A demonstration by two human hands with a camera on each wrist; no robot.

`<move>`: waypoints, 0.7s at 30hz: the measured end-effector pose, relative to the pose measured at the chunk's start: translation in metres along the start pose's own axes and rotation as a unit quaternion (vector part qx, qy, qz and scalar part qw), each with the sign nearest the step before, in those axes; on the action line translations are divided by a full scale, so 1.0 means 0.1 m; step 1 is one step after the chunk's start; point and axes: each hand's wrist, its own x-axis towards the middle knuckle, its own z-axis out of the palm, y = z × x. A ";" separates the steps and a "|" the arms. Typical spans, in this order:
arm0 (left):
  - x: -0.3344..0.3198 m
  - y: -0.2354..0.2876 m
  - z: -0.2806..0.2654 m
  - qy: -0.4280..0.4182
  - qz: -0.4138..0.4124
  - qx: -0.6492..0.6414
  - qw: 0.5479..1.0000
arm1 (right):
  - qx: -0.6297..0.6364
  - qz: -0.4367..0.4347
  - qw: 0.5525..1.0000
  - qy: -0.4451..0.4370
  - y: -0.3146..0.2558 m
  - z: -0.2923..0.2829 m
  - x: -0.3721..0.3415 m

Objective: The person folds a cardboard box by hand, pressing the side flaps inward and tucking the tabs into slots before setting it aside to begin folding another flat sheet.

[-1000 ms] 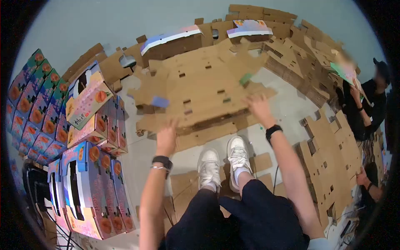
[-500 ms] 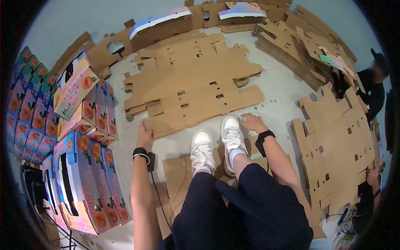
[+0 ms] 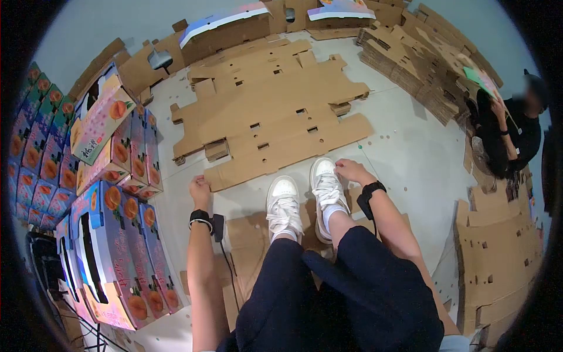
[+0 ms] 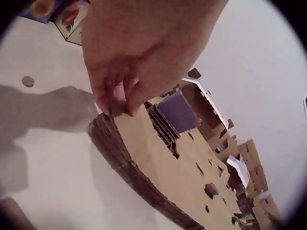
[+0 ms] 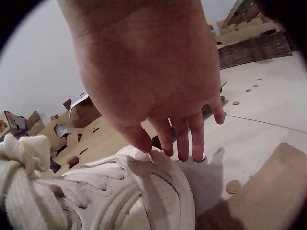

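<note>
Flattened cardboard sheets (image 3: 258, 117) lie stacked on the floor ahead of my feet, printed side mostly hidden, with slots and notched edges. At the stack's near left corner, my left hand (image 3: 200, 191) pinches the cardboard edge; in the left wrist view the curled fingers (image 4: 103, 103) meet the corner above several brown layers. My right hand (image 3: 353, 171) hangs beside the toe of the right white shoe (image 3: 327, 182), near the stack's front edge. Its fingers (image 5: 182, 139) point down, loosely straight and holding nothing, in the right wrist view.
Printed peach boxes (image 3: 126, 252) stand piled at the left. More flat cardboard lies in a stack (image 3: 410, 70) at the back right and in another (image 3: 498, 252) at the right. A person (image 3: 519, 132) in black sits there holding a green-and-pink sheet. Cables run from my wrists.
The blurred top cardboard has settled flat on the stack. My hands have moved down and toward my feet. At the right, a large cardboard sheet has left its pile, and the seated person's printed sheet is tilted upright.
</note>
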 end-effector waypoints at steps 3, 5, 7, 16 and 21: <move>0.12 -0.29 0.16 0.071 -0.003 -0.059 0.996 | 0.022 0.009 1.000 -0.020 -0.06 -0.06 0.00; 0.02 0.09 -0.01 0.006 -0.089 -0.052 0.995 | 0.043 -0.023 0.999 0.003 -0.07 -0.04 0.00; -0.04 0.35 -0.06 -0.001 -0.106 -0.019 0.994 | 0.082 -0.025 0.996 0.031 -0.10 0.02 0.00; 0.01 -0.17 0.21 -0.072 0.051 0.046 0.995 | 0.469 -0.007 0.877 0.104 -0.14 0.17 0.38; -0.05 0.02 0.13 -0.130 0.010 -0.020 0.991 | 0.486 -0.075 0.862 0.126 -0.12 0.19 0.51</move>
